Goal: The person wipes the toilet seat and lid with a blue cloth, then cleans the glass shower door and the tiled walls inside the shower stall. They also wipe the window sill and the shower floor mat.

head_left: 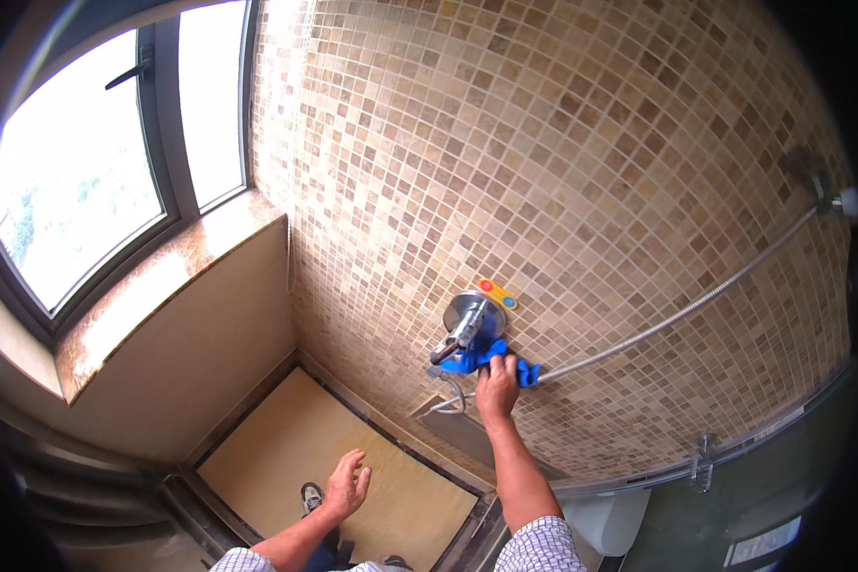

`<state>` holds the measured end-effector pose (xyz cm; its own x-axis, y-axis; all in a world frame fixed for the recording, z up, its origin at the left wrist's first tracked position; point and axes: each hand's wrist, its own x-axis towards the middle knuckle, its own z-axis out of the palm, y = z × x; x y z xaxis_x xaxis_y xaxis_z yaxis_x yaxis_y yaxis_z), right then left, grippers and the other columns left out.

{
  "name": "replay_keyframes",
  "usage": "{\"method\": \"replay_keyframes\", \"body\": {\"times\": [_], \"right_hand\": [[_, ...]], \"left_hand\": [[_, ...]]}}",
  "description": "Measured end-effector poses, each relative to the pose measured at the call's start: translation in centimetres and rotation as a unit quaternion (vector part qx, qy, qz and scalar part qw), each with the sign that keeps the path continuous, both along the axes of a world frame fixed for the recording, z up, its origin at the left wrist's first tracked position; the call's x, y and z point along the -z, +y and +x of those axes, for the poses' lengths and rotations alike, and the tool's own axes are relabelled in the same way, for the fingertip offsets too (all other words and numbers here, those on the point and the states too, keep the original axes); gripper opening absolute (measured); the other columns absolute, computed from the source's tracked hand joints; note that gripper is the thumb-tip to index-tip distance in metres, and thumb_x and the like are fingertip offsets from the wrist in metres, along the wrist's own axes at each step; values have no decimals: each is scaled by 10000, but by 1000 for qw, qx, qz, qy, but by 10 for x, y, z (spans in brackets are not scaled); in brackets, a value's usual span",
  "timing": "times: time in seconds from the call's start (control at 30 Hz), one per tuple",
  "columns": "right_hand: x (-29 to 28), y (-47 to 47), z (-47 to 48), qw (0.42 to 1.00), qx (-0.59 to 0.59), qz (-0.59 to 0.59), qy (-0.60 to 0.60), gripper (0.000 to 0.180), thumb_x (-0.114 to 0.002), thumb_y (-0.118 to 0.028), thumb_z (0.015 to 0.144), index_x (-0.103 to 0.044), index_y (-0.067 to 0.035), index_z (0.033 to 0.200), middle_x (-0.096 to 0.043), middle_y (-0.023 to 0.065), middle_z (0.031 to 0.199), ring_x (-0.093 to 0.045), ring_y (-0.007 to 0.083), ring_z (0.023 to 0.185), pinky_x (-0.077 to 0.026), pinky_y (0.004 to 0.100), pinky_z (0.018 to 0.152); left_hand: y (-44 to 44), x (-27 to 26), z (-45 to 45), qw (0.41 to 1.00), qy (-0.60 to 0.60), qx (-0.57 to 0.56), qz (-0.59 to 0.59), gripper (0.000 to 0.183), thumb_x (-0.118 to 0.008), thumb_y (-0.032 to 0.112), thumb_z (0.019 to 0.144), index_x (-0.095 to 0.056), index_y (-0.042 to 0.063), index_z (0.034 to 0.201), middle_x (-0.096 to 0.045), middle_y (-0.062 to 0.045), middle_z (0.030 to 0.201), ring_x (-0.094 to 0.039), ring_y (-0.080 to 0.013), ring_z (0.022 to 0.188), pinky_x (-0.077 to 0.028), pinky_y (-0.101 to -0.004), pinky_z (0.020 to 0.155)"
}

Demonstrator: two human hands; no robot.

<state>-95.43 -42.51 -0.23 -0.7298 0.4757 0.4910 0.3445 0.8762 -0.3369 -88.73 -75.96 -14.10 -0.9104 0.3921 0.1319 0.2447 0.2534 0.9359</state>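
My right hand (498,390) grips a bright blue cloth (480,355) and presses it under a chrome shower mixer valve (466,325) on the mosaic-tiled wall. Part of the cloth is tucked behind the valve's lever, and a loose end hangs out right of my fingers. Just above the round chrome plate sits a yellow sticker (497,294) with a red and a blue dot. My left hand (347,485) hangs over the shower floor, fingers apart, holding nothing. A metal shower hose (658,325) loops below the valve and passes close by my right hand.
The hose runs up to a wall-mounted holder (826,196) at right. A window (79,171) with a stone sill (171,275) is at left. Below lies the tan shower floor (379,465) with a dark border. A glass panel (743,486) and white toilet (608,518) are lower right.
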Motion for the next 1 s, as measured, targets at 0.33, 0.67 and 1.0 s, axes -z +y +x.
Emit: {"method": "replay_keyframes", "body": {"times": [0.33,0.67,1.0], "right_hand": [[26,-49,-28,973,-85,-157,147,167,-708,-75,842,-657,-15,989,-580,116,924,-595,258,815,-486,367,719],[-36,-121,-37,826,-193,-509,147,193,-640,-127,973,-630,-3,1120,-688,66,1005,-632,132,899,-535,307,813],[-36,-119,-41,836,-181,-510,91,179,-600,-82,983,-605,2,1141,-684,72,968,-676,136,784,-540,250,654]], "left_hand": [[32,-54,-107,998,-6,32,57,393,-656,176,955,-557,55,1315,-571,-176,1329,-649,-283,1100,-589,-365,831],[133,-154,-157,848,-326,66,411,579,-588,388,1016,-405,68,1462,-610,-94,1166,-623,-188,1007,-560,-342,844],[57,-159,-411,945,116,-217,213,489,-601,275,1005,-454,36,1406,-571,-191,1266,-607,-296,1069,-515,-421,931]]}}
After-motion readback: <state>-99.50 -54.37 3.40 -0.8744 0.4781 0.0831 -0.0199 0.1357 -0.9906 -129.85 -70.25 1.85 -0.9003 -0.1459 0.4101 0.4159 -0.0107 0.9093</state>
